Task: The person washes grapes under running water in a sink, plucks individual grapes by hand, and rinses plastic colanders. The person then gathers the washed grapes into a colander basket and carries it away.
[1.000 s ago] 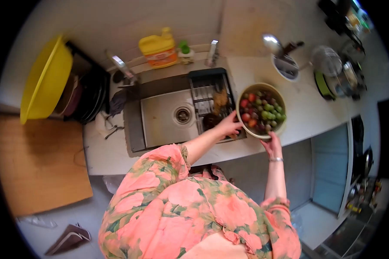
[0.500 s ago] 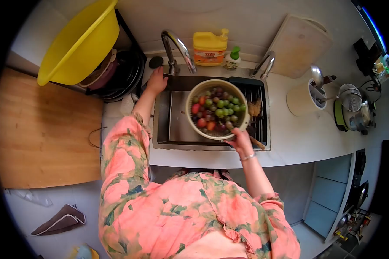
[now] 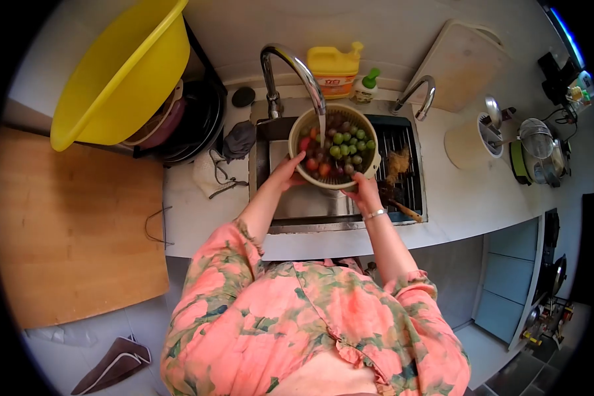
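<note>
My left hand (image 3: 286, 173) is closed on the left rim of a cream colander (image 3: 330, 186) over the sink. On the opposite side my right hand (image 3: 366, 196), with a bracelet at the wrist, grips the lower right rim. Green and dark grapes (image 3: 344, 150) fill the colander, together with several round red fruits (image 3: 312, 164), possibly small plums or tomatoes. Water runs from the tall chrome faucet (image 3: 317, 89) onto the fruit. The fingers under the colander are partly hidden.
A drying rack (image 3: 409, 148) with a brush (image 3: 406, 210) covers the sink's right side. Behind stand a yellow detergent jug (image 3: 333, 69) and a pump bottle (image 3: 365, 89). Cloths (image 3: 239, 140) lie left of the sink, below a big yellow basin (image 3: 119, 79).
My left hand has left the area by the faucet base and taken hold of the colander. The colander has moved back under the spout, and water now flows onto the fruit.
</note>
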